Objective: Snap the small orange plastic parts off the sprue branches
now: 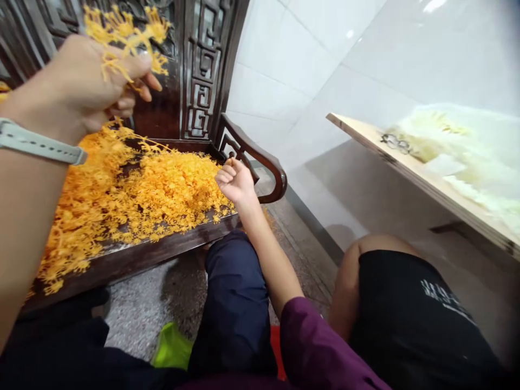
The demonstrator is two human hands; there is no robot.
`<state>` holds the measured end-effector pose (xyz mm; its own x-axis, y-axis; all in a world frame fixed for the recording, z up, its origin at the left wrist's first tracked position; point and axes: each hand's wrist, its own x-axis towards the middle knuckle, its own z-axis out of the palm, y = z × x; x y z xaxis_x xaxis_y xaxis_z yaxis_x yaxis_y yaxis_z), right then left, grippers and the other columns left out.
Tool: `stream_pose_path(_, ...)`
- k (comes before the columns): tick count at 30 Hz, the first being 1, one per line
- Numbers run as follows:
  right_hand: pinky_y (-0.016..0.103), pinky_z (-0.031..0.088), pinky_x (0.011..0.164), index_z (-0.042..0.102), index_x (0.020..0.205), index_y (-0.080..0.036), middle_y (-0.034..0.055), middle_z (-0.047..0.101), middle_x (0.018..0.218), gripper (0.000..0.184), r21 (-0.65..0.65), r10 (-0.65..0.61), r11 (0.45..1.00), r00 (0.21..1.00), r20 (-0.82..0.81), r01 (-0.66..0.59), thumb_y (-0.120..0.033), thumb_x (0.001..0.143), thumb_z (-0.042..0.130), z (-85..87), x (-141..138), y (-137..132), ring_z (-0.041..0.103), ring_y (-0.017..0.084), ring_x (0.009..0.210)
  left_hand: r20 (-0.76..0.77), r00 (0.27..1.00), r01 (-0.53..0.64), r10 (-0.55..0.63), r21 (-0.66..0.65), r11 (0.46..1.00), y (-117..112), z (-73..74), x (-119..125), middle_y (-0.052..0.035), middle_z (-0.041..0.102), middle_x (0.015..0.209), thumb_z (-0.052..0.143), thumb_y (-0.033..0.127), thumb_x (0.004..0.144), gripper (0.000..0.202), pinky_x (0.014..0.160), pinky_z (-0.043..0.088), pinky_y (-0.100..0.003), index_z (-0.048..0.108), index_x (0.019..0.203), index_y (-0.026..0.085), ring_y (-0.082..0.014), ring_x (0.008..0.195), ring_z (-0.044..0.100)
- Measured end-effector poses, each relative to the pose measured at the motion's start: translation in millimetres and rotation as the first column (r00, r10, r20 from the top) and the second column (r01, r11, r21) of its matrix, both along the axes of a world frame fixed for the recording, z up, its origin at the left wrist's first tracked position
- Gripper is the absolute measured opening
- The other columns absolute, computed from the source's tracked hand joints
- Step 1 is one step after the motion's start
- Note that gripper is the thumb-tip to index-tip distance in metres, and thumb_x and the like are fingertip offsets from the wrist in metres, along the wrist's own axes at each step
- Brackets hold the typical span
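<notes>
Raised at the upper left, my left hand (95,81) wears a pale wristband (40,142) and is closed around a yellow branched plastic flower stem (132,40), its frilly heads sticking up past the thumb. My right hand (238,181) hovers at the right end of the bench with fingers curled inward; whether anything small is pinched there I cannot make out. Beneath and between both hands spreads a large heap of orange-yellow plastic flower pieces (174,184). A thin stem juts from the top of the heap.
The heap lies on a dark carved wooden bench (162,246) with a curved armrest (280,176). To the right, a wooden tabletop (365,138) carries glasses (396,143) and pale bagged material (442,135). Another person's knee in black shorts (406,303) is close by. Something bright green (173,346) lies below.
</notes>
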<state>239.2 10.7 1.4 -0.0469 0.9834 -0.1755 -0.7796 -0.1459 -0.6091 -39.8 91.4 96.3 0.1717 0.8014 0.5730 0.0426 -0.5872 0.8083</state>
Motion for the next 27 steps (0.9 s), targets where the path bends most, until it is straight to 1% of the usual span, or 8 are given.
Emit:
stream_pose_path(6, 0.021, 0.021, 0.046, 0.051, 0.078, -0.020, -0.0111, 0.025, 0.053, 0.035, 0.078, -0.055, 0.996, 0.989, 0.137, 0.044, -0.028, 0.112, 0.044, 6.3, -22, -16, 0.018, 0.008, 0.046, 0.048, 0.986, 0.169, -0.162, -0.314, 0.934, -44, 21.9, 41, 0.0001, 0.063, 0.069, 0.065, 0.030, 0.110, 0.033, 0.045, 0.020, -0.017, 0.065, 0.087, 0.005, 0.0014, 0.038, 0.037)
stream_pose_path(10, 0.023, 0.025, 0.049, 0.057, 0.083, -0.021, -0.0095, 0.038, 0.059, 0.021, 0.261, -0.242, 0.952, 0.913, 0.330, 0.158, -0.032, 0.100, 0.063, 3.5, -39, -15, 0.030, 0.008, 0.050, -0.020, 0.937, 0.326, -0.348, -0.302, 0.896, -50, 21.0, 53, -0.0074, 0.071, 0.081, 0.063, 0.032, 0.112, 0.030, 0.045, 0.030, -0.019, 0.069, 0.105, 0.003, -0.0008, 0.044, 0.044)
stream_pose_path(15, 0.026, 0.042, 0.060, 0.067, 0.112, -0.022, -0.0020, 0.064, 0.076, 0.026, 0.452, -0.442, 0.867, 0.741, 0.505, 0.209, -0.031, 0.088, 0.071, 16.8, -22, -46, 0.052, 0.011, 0.063, -0.168, 0.956, 0.189, -0.239, -0.267, 0.945, -49, 27.6, 54, -0.0152, 0.074, 0.090, 0.069, 0.036, 0.108, 0.033, 0.047, 0.034, -0.023, 0.074, 0.110, 0.003, -0.0045, 0.046, 0.048)
stream_pose_path(17, 0.031, 0.050, 0.071, 0.061, 0.130, -0.025, 0.0024, 0.070, 0.091, 0.042, 0.609, -0.703, 0.695, 0.539, 0.465, 0.382, -0.030, 0.088, 0.069, 32.9, 2, -77, 0.063, 0.015, 0.077, -0.173, 0.964, 0.150, -0.200, -0.265, 0.953, -51, 33.0, 57, -0.0163, 0.073, 0.092, 0.068, 0.034, 0.108, 0.032, 0.048, 0.036, -0.024, 0.074, 0.106, 0.003, -0.0060, 0.048, 0.052)
stream_pose_path(20, 0.038, 0.052, 0.077, 0.049, 0.140, -0.031, 0.0050, 0.065, 0.099, 0.046, 0.783, -0.991, 0.089, -0.027, 0.134, 0.616, -0.028, 0.094, 0.051, 59.1, 39, -124, 0.065, 0.020, 0.085, -0.047, 0.971, 0.216, -0.235, -0.252, 0.943, -58, 38.6, 69, -0.0171, 0.073, 0.096, 0.059, 0.029, 0.111, 0.031, 0.053, 0.044, -0.025, 0.073, 0.111, 0.001, -0.0093, 0.057, 0.059)
stream_pose_path(22, 0.040, 0.052, 0.074, 0.052, 0.132, -0.032, 0.0054, 0.058, 0.096, 0.038, 0.802, -0.951, -0.169, -0.308, 0.020, 0.572, -0.025, 0.096, 0.044, 67.5, 51, -141, 0.064, 0.022, 0.085, 0.063, 0.945, 0.327, -0.322, -0.263, 0.908, -65, 39.1, 82, -0.0192, 0.074, 0.104, 0.056, 0.033, 0.112, 0.035, 0.057, 0.050, -0.027, 0.072, 0.113, 0.002, -0.0114, 0.063, 0.062)
stream_pose_path(24, 0.040, 0.052, 0.073, 0.055, 0.121, -0.030, 0.0055, 0.056, 0.094, 0.024, 0.854, -0.939, -0.112, -0.336, 0.077, 0.508, -0.027, 0.099, 0.044, 63.1, 49, -142, 0.063, 0.022, 0.084, 0.110, 0.908, 0.419, -0.404, -0.270, 0.867, -72, 36.7, 94, -0.0213, 0.074, 0.112, 0.060, 0.043, 0.109, 0.040, 0.056, 0.050, -0.027, 0.073, 0.107, 0.006, -0.0123, 0.066, 0.063)
stream_pose_path(27, 0.042, 0.056, 0.084, 0.062, 0.110, -0.025, 0.0078, 0.065, 0.104, 0.015, 0.878, -0.895, 0.392, -0.109, 0.433, 0.274, -0.036, 0.103, 0.055, 38.3, 28, -125, 0.067, 0.023, 0.098, 0.104, 0.871, 0.491, -0.481, -0.244, 0.836, -84, 31.9, 108, -0.0183, 0.076, 0.110, 0.068, 0.054, 0.102, 0.043, 0.044, 0.036, -0.027, 0.074, 0.097, 0.012, -0.0102, 0.056, 0.055)
